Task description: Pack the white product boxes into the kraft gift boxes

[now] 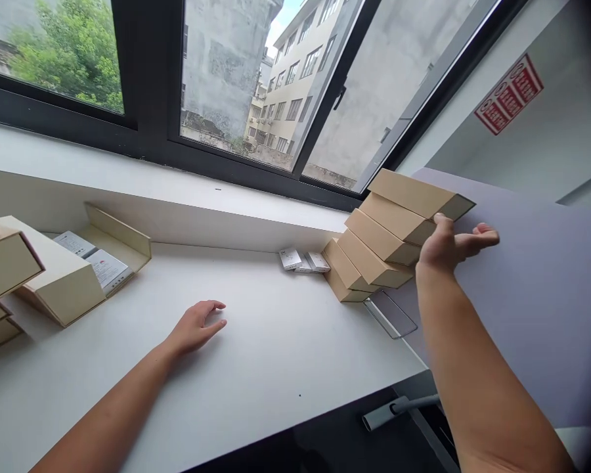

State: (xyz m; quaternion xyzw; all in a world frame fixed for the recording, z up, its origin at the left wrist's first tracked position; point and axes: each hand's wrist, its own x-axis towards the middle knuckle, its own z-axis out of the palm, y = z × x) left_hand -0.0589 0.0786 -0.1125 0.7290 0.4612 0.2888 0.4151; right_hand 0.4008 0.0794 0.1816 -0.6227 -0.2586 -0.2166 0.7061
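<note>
My left hand (195,327) is low over the white tabletop, thumb apart from the fingers, with nothing in it. Over on the right, my right hand (448,244) is raised beside a leaning stack of several tan cardboard boxes (381,238). Its thumb comes up to the end of the top box (416,195), while the other fingers stretch out to the right, away from the stack. Whether the thumb touches the box I cannot tell. Small white-and-silver boxes (290,259) lie in a group just left of the stack's base.
At the left, an open cream box (118,233) holds flat white printed packs (107,268); more cream boxes (10,263) are piled beside it. A thin dark wire frame (394,315) sits below the stack. A grey tubular handle (385,414) shows past the white table's (256,368) front edge.
</note>
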